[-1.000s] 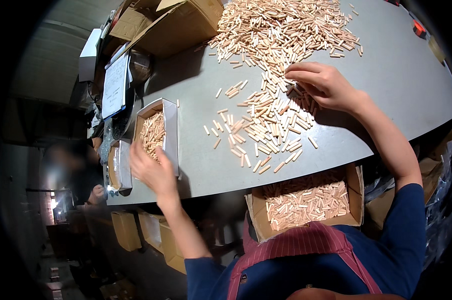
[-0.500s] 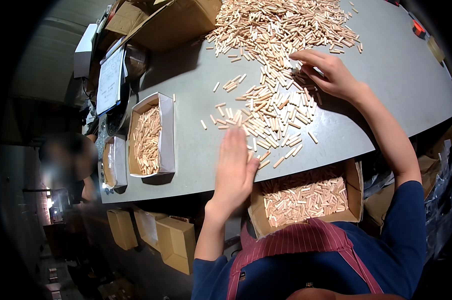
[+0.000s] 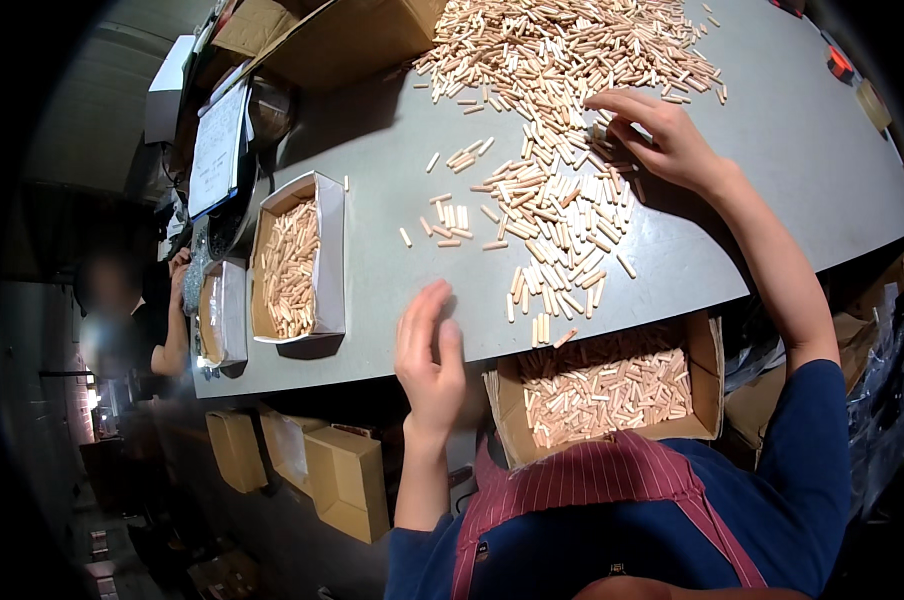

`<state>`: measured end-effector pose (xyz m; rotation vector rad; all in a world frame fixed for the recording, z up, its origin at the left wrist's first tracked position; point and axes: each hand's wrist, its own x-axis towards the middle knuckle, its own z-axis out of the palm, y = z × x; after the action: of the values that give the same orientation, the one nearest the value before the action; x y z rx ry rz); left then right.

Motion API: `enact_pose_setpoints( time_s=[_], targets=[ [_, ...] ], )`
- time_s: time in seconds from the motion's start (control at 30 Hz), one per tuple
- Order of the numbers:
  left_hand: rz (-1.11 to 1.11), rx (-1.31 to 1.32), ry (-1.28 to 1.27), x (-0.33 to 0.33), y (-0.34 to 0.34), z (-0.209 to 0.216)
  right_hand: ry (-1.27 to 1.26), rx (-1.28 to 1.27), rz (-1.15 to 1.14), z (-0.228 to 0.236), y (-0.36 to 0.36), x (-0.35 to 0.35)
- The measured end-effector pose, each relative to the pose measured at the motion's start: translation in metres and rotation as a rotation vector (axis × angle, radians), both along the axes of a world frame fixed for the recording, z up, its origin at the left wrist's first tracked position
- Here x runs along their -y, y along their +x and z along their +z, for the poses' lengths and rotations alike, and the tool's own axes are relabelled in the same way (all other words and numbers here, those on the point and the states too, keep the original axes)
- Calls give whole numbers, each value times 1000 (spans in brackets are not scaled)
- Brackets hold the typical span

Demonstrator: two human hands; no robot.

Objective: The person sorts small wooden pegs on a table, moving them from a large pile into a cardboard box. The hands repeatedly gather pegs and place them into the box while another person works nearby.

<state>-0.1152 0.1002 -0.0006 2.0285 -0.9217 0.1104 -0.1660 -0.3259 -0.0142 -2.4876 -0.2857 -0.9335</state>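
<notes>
Small wooden dowels (image 3: 562, 215) lie in a band across the grey table, running from a large dowel pile (image 3: 572, 45) at the far side towards its near edge. My left hand (image 3: 430, 350) is over the near edge, left of the dowels and apart from them, with thumb and fingers spread and nothing held. At the right side of the band, my right hand (image 3: 667, 145) reaches over with bent fingers and thumb apart; its fingertips are near some dowels, and no dowel shows in it. Below the edge, an open cardboard box (image 3: 710, 385) holds many dowels.
On the left of the table (image 3: 392, 180) stand a white-sided box (image 3: 330, 265) of dowels and a smaller box (image 3: 234, 315). A clipboard (image 3: 220, 150) and large carton (image 3: 342, 45) are farther back. Empty cartons (image 3: 347, 480) sit lower left, near another person (image 3: 167, 330).
My left hand has moved left, away from the dowels. Several dowels by the near edge have shifted, and a few are now at the brink above the box. My right hand has barely moved.
</notes>
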Motion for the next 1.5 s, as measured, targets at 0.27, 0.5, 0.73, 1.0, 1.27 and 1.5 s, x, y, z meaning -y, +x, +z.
enact_pose_setpoints(
  time_s=[0.27,0.5,0.73,1.0,1.27,1.5],
  targets=[
    [-91,230,75,19,-32,-3,9,-34,6,3,-3,1],
    [-188,293,44,32,-42,-10,13,13,15,7,-1,-2],
    [-483,228,-84,32,-44,-10,-8,-56,66,7,-3,-2],
    [-425,451,334,73,-45,7,18,-54,14,6,-3,2],
    [-656,307,368,50,-40,9,20,-29,54,10,-5,-3],
    [-561,-60,23,26,-21,28,22,-35,69,11,-3,-6]
  ],
)
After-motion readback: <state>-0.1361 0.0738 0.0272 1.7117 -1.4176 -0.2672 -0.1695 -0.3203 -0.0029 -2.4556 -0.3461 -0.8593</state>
